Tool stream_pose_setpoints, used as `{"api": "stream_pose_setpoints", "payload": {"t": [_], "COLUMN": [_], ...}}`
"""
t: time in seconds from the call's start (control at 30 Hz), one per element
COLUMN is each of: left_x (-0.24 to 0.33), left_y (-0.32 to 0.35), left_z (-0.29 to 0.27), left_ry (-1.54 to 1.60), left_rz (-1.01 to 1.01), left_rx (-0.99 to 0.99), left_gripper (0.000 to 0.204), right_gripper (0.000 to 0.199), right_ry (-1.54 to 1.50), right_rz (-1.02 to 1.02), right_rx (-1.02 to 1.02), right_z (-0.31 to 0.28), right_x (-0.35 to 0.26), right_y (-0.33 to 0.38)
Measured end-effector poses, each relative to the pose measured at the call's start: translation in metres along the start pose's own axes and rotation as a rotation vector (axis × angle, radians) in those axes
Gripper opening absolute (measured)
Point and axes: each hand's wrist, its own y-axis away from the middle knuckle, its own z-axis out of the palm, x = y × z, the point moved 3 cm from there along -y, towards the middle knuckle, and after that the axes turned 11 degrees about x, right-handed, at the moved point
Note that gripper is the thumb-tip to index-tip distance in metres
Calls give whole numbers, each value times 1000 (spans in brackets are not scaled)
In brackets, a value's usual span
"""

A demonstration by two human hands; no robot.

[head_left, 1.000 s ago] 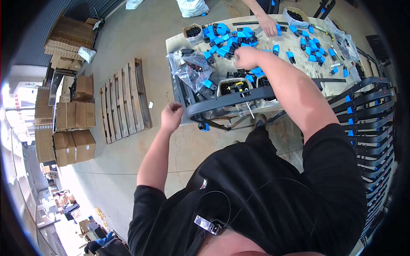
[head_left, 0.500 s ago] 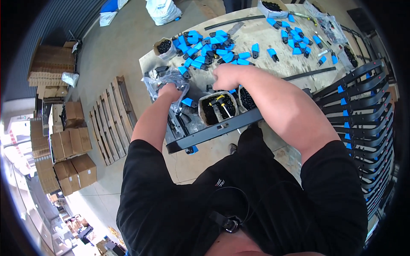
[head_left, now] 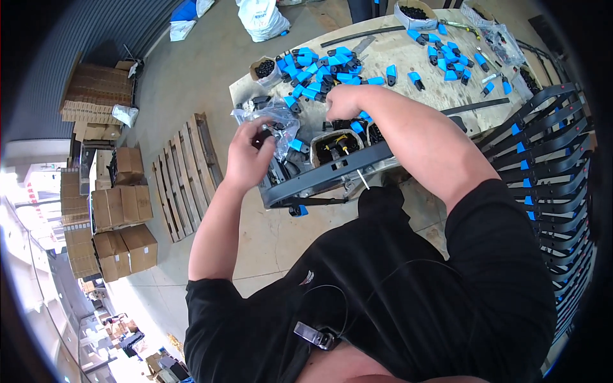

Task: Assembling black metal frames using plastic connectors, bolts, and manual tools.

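My left hand [head_left: 248,156] is lifted beside a clear plastic bag [head_left: 287,121] at the table's left end. Its thumb and fingers close on a small dark part [head_left: 262,135], whose kind I cannot make out. Farther right, my right hand [head_left: 345,101] reaches down with curled fingers beside a pile of blue-and-black plastic pieces [head_left: 319,67]; its fingertips are hidden. Nearest to me, a long black metal bar [head_left: 332,171] with bent ends lies along the table's edge. Behind it stands an open box [head_left: 314,152] of black parts, with a yellow-and-black hammer [head_left: 341,143] on top.
To the right stands a stack of curved black frames [head_left: 555,185] with blue pieces. More blue pieces [head_left: 450,60] and small boxes of black parts [head_left: 415,14] are at the table's far side. A wooden pallet [head_left: 188,175] and cardboard boxes [head_left: 121,207] stand left.
My left hand has come out of the plastic bag toward me with a small dark part. My right hand stays near the blue pile. The whole view has shifted slightly.
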Motion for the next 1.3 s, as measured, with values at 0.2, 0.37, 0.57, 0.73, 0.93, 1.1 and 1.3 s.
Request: {"api": "stream_pose_setpoints", "payload": {"t": [0.2,0.37,0.57,0.73,0.93,1.1,1.3], "left_x": [85,102,97,118,107,109,117], "left_y": [44,61,72,65,76,70,62], "left_z": [3,24,49,44,50,46,48], "left_ry": [149,182,207,-24,186,-77,-323], "left_rz": [176,184,136,499,-31,37,440], "left_rx": [-46,-59,0,45,-143,-133,-141], "left_gripper": [27,21,23,30,31,28,22], "right_gripper": [48,48,50,49,46,47,46], "right_ry": [-37,-89,-1,59,-16,-36,-28], "right_rz": [38,152,87,34,91,108,95], "right_rx": [76,-3,54,61,82,65,71], "right_z": [9,5,-4,-8,-12,-12,-3], "right_x": [9,7,6,6,-2,0,8], "right_y": [-9,-3,4,8,17,16,1]}}
